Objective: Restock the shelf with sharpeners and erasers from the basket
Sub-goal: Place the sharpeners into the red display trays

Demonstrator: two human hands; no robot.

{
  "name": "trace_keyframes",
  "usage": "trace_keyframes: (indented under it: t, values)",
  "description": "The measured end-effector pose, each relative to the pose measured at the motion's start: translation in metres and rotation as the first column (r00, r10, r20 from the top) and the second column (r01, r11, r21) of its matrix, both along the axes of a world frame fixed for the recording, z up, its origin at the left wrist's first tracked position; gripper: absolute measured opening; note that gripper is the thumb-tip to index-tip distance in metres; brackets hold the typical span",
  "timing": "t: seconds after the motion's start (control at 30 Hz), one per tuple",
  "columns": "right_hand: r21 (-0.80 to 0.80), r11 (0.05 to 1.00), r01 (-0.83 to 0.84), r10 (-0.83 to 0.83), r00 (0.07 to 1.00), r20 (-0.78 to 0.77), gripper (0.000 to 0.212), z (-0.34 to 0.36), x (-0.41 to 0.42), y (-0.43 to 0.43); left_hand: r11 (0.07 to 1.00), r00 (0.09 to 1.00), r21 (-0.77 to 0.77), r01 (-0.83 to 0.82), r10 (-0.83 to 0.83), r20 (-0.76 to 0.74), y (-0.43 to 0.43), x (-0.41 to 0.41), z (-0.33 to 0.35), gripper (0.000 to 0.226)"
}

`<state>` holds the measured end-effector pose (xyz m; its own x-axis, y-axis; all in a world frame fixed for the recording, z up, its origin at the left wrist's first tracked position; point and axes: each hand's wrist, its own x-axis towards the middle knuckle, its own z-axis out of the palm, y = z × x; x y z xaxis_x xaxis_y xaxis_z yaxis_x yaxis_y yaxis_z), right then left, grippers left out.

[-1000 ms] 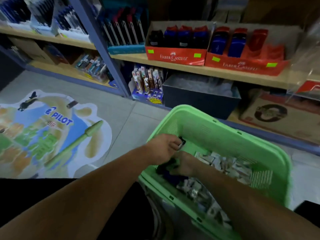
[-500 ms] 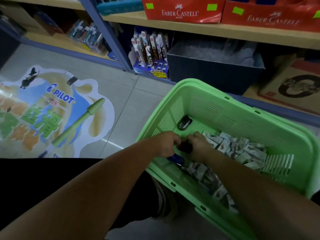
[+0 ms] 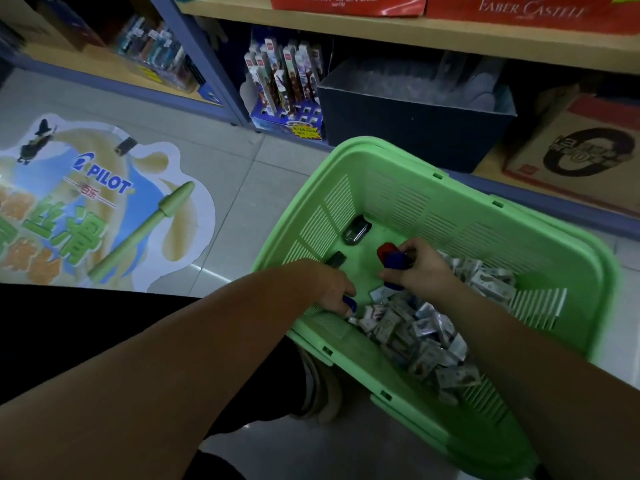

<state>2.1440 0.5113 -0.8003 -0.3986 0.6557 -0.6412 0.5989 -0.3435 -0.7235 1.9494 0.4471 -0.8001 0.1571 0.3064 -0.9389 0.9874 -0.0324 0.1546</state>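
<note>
Both inside basket (image 3: 419, 202): left grip (image 3: 329, 285) pinches blue sharpener (image 3: 349, 303); right grip (image 3: 427, 270) clutches sharpeners (image 3: 394, 261).

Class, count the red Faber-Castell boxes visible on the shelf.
2: left box at top centre, right box at top right, both cropped. More may lie out of frame.

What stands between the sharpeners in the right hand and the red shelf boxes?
Only the far wall of the basket: the right hand holds the sharpeners low inside it. Above the rim, nothing visible blocks the way to the red boxes.
</note>
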Motion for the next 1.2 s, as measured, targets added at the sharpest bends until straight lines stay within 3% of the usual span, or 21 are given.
trace_keyframes:
  t: [0.1,0.3,0.47,0.6,0.77,0.9,1.0,1.1,1.2]
  values:
    - [-0.017,0.999,0.027,-0.028,0.999,-0.033,0.057,0.005,0.007,0.001,0.989,0.989,0.026,0.143,-0.142,-0.028,0.0,0.008,-0.001,0.072]
    - [-0.065,0.997,0.049,-0.054,0.996,-0.072,0.039,0.008,0.006,0.002,0.984,0.983,-0.047,0.173,-0.176,-0.057,-0.008,0.013,-0.013,0.077]
    - [-0.21,0.962,0.176,-0.201,0.974,-0.105,0.052,0.01,0.005,0.007,0.997,1.0,-0.068,0.019,-0.018,0.013,-0.006,0.013,-0.006,0.066]
    - [-0.233,0.97,0.073,-0.091,0.993,-0.07,0.06,0.023,0.006,0.009,0.997,0.996,-0.017,-0.077,0.078,0.04,-0.016,0.013,-0.001,0.063]
    - [-0.184,0.982,-0.045,0.035,0.998,-0.054,0.054,0.06,0.005,0.01,0.966,0.971,0.105,-0.235,0.228,0.07,-0.004,0.009,0.045,0.068]
    - [-0.117,0.989,-0.095,0.087,0.994,-0.068,0.045,0.105,0.0,0.017,0.86,0.889,0.254,-0.443,0.384,0.25,0.014,0.003,0.096,0.066]
    - [-0.034,0.998,-0.048,0.045,0.996,-0.079,0.04,0.15,-0.001,0.03,0.781,0.843,0.348,-0.518,0.397,0.363,0.023,-0.006,0.139,0.051]
    - [0.019,0.997,-0.069,0.07,0.993,-0.09,0.036,0.199,0.001,0.045,0.734,0.773,0.326,-0.595,0.411,0.484,0.03,-0.012,0.187,0.039]
    - [0.063,0.997,-0.053,0.058,0.994,-0.09,0.042,0.243,0.003,0.059,0.632,0.602,0.256,-0.731,0.421,0.679,0.037,-0.012,0.237,0.04]
